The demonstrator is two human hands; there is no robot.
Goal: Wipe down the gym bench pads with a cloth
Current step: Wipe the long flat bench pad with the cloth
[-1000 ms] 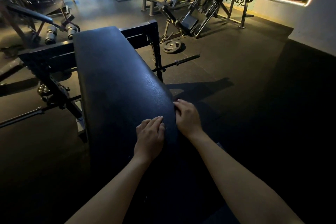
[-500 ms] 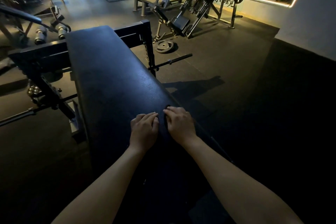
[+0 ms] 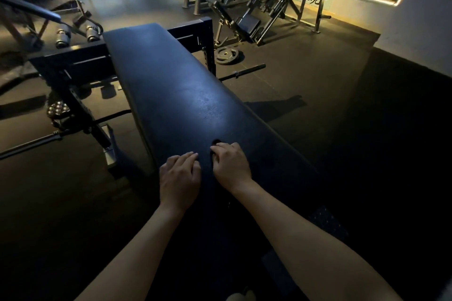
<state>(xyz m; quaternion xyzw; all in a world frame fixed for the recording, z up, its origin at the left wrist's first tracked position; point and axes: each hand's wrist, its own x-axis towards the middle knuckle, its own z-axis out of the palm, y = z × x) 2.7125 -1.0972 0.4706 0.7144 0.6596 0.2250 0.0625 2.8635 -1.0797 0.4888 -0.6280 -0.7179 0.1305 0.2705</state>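
L hand (image 3: 179, 178) flat, open on bench pad (image 3: 171, 85) — R hand (image 3: 231, 168) tight round dark cloth (image 3: 215, 142).

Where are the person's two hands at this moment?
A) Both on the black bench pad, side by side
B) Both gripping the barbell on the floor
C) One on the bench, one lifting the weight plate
A: the left hand and the right hand sit next to each other on the bench pad, while the weight plate and the barbell lie on the floor beyond them.
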